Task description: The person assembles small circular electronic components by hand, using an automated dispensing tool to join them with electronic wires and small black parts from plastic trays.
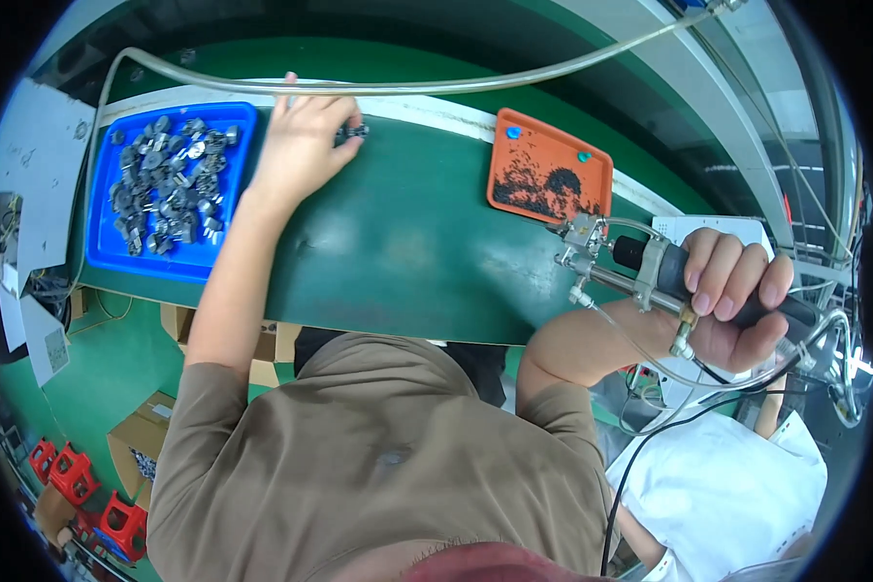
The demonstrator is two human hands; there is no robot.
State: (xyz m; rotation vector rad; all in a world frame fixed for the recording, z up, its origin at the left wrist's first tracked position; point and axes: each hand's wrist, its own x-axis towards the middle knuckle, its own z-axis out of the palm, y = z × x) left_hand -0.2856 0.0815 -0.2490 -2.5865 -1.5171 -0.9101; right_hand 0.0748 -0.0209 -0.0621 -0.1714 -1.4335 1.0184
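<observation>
My left hand is closed at the far edge of the green work surface, just right of the blue tray. Between its thumb and fingers sits a small dark part, mostly hidden. In the blue tray lie many grey and black plug-like parts, some with metal prongs. My right hand is wrapped around the dark body of a power screwdriver with metal fittings and thin air tubes. Its metal head points left, near the lower edge of the orange tray. Small black screws are scattered in that tray.
A clear hose arches across the far side above the work surface. Cables and tubes hang at right beside a person in white. A cardboard box and red stools stand on the floor at lower left.
</observation>
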